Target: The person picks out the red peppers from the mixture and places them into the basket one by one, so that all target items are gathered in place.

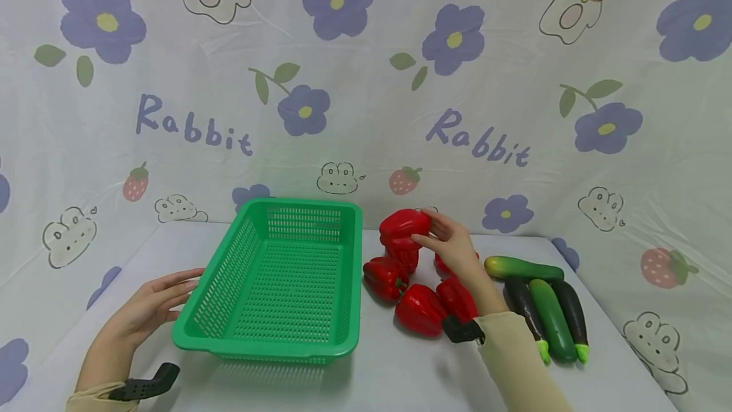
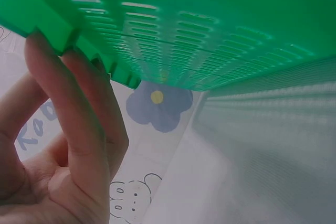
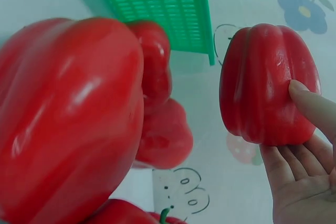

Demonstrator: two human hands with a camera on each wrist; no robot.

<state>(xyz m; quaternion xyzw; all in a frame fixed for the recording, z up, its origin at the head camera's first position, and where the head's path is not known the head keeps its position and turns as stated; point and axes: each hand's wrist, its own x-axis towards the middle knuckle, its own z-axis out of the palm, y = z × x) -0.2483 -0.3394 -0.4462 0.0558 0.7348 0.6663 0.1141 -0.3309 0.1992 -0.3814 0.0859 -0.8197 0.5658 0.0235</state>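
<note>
My right hand (image 1: 452,243) holds a red bell pepper (image 1: 402,224) between thumb and fingers, above the other peppers. In the right wrist view the thumb presses the near side of this bell pepper (image 3: 257,82), and the fingers lie underneath. At the left side of a green plastic basket (image 1: 359,272) is my left hand (image 1: 143,310), its fingers extended to the rim. The left wrist view shows the fingertips of that hand (image 2: 79,145) right at the basket's rim (image 2: 47,14). The basket has slotted walls and nothing inside.
Several red bell peppers (image 1: 420,310) lie between the basket and my right forearm. Farther right are a yellow-green cucumber-shaped vegetable (image 1: 523,267), a green one (image 1: 551,320) and two dark eggplants (image 1: 572,313). A printed rabbit-and-flower cloth (image 1: 366,113) hangs behind the white table.
</note>
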